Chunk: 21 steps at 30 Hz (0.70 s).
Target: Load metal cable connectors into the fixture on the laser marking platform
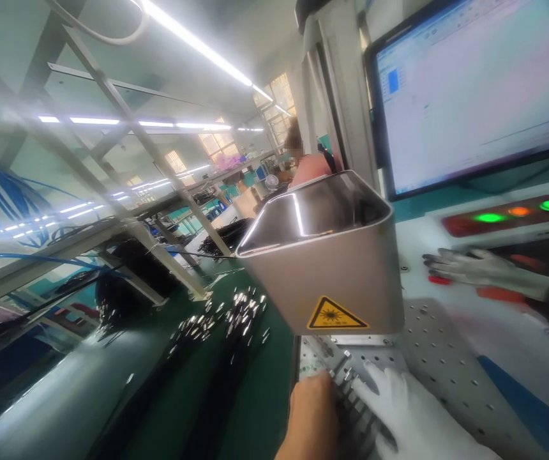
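Between the close-set left hand (315, 409) and gloved right hand (411, 409), whose grip I cannot tell, the metal cable connectors (349, 374) at the perforated plate (447, 358) look light, hard and slick, best pinched sideways.

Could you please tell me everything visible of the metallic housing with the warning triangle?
The housing looks metallic, with pale grey sides, a rounded right corner and a dark, glossy top showing a bright streak. Its front, narrowing downward, bears a yellow triangle with a black border and starburst; small print is unreadable. It appears askew above the perforated plate, left of the monitor. The bare left hand and gloved right hand are below, seemingly not touching it.
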{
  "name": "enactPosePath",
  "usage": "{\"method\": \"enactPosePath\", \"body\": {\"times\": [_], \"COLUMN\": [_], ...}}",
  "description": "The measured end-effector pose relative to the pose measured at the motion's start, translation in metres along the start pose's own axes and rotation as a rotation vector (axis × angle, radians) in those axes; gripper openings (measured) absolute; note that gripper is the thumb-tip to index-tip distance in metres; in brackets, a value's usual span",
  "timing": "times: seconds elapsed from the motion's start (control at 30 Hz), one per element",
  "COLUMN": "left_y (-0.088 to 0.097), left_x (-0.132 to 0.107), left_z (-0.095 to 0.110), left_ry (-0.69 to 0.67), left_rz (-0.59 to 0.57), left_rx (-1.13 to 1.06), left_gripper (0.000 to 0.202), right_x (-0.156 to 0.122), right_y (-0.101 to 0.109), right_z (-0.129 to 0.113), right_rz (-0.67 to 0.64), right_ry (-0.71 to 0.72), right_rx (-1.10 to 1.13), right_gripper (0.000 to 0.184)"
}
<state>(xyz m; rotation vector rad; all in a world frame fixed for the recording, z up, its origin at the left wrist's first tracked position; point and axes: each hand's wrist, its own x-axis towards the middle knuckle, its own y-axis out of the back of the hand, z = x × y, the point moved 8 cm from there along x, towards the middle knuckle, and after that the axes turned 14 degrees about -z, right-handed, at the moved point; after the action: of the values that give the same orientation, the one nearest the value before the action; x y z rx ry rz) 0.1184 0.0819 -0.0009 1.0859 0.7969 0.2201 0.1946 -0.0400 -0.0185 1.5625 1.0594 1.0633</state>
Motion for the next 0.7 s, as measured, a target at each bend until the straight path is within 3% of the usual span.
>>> {"method": "enactPosePath", "body": {"times": [0.13, 0.23, 0.33, 0.53, 0.7], "left_y": [0.002, 0.002, 0.002, 0.000, -0.007], "left_x": [0.001, 0.002, 0.002, 0.006, 0.007], "left_z": [0.001, 0.002, 0.003, 0.003, 0.009], "left_ry": [0.021, 0.042, 0.031, 0.042, 0.032], "left_rz": [-0.005, -0.024, -0.042, -0.076, -0.086], "left_rx": [0.048, 0.068, 0.071, 0.081, 0.057], "left_gripper": [0.005, 0.021, 0.021, 0.022, 0.030], "right_x": [0.010, 0.019, 0.023, 0.026, 0.025], "right_y": [0.002, -0.005, -0.008, -0.011, -0.029], "right_z": [0.002, 0.000, -0.005, -0.007, -0.005], "right_rz": [-0.015, -0.016, -0.014, -0.013, 0.029], "right_ry": [-0.040, -0.127, -0.186, -0.186, -0.189], "right_rx": [0.040, -0.012, -0.088, -0.129, -0.136], "right_gripper": [0.046, 0.037, 0.035, 0.039, 0.035]}}
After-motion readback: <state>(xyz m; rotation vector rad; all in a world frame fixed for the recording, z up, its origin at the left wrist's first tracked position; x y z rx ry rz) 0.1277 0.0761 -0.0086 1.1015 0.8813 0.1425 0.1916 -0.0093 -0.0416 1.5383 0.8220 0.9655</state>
